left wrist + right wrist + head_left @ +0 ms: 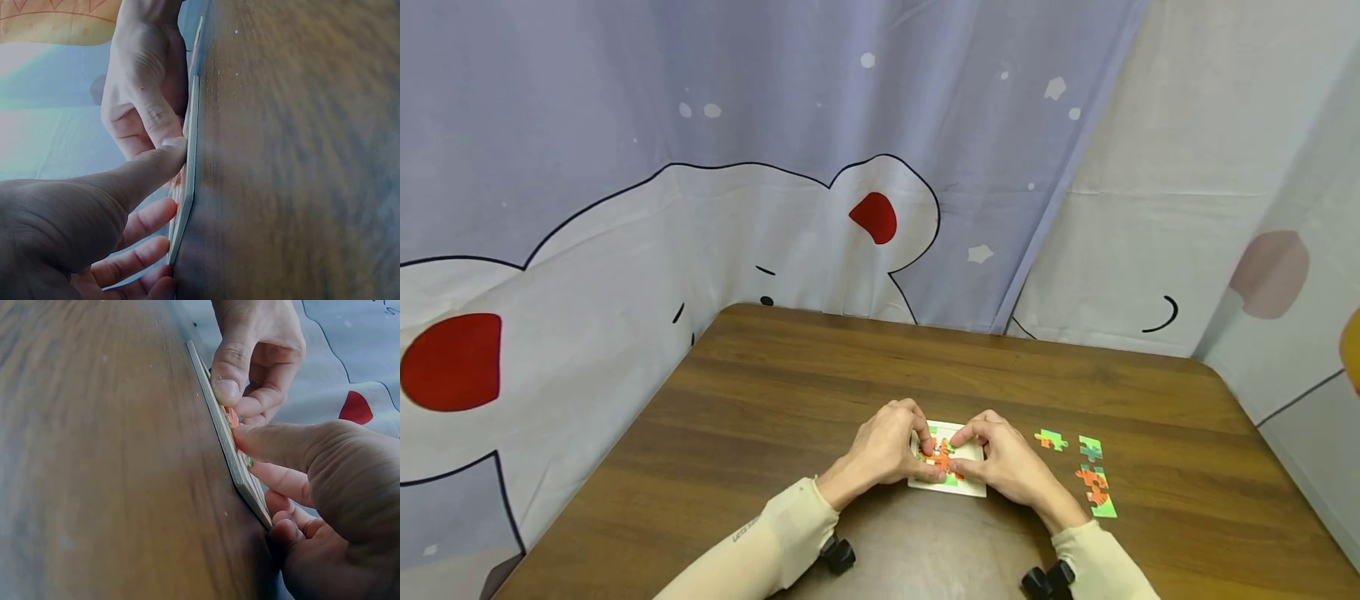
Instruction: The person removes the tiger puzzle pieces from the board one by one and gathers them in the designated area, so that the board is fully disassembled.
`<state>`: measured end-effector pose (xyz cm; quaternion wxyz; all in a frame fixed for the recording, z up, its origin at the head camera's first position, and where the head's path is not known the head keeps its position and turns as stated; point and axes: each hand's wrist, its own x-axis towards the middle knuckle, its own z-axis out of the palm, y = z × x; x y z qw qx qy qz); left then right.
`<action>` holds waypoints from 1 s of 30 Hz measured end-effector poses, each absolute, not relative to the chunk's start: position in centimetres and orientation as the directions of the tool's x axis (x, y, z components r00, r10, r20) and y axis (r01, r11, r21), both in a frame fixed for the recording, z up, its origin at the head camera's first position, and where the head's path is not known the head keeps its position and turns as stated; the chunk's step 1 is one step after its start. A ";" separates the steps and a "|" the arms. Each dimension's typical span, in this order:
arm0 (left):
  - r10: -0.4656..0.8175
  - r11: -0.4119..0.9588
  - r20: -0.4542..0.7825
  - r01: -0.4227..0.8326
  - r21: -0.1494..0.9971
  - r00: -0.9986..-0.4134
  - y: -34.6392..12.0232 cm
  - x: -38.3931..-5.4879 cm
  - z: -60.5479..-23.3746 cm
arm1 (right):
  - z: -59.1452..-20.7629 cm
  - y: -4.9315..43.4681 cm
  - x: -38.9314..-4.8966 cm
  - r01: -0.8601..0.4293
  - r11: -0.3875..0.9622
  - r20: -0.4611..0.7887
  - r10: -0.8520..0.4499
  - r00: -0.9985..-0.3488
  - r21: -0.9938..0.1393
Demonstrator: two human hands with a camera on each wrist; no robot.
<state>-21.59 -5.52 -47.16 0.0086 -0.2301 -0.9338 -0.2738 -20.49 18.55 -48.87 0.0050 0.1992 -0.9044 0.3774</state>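
Observation:
A small white-rimmed puzzle board [973,492] lies flat on the table, with orange and green jigsaw pieces in it. My left hand [883,448] comes in over its left side, thumb and index finger curved onto an orange puzzle piece [942,458]. From the right, my right hand [1011,460] pinches at the same part of the puzzle between thumb and index finger. The two thumbs nearly meet along the near side. In the right wrist view an orange piece [232,417] stands slightly proud of the board. My fingers hide much of the picture.
To the right of the board lie loose jigsaw pieces: a green and orange one [1052,440], a green one [1091,448], and orange and green ones [1097,490] nearer me. The brown wooden table [760,392] ends against a printed curtain [790,233].

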 end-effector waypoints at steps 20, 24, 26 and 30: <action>0.416 0.741 0.147 0.429 0.517 -0.897 -5.5 -21.4 -47.2 | -48.5 18.4 -20.3 -0.305 0.544 0.107 -0.366 -0.925 -0.782; 0.415 0.737 0.147 0.426 0.525 -0.898 -5.6 -21.4 -47.2 | -48.6 18.5 -20.3 -0.300 0.458 0.109 -0.398 -0.911 -0.837; 0.416 0.733 0.148 0.427 0.529 -0.897 -5.6 -21.4 -47.2 | -48.6 18.6 -20.4 -0.285 0.426 0.106 -0.398 -0.911 -0.859; 0.420 0.730 0.150 0.432 0.530 -0.895 -5.6 -21.3 -47.1 | -48.6 18.7 -20.6 -0.264 0.411 0.101 -0.377 -0.921 -0.873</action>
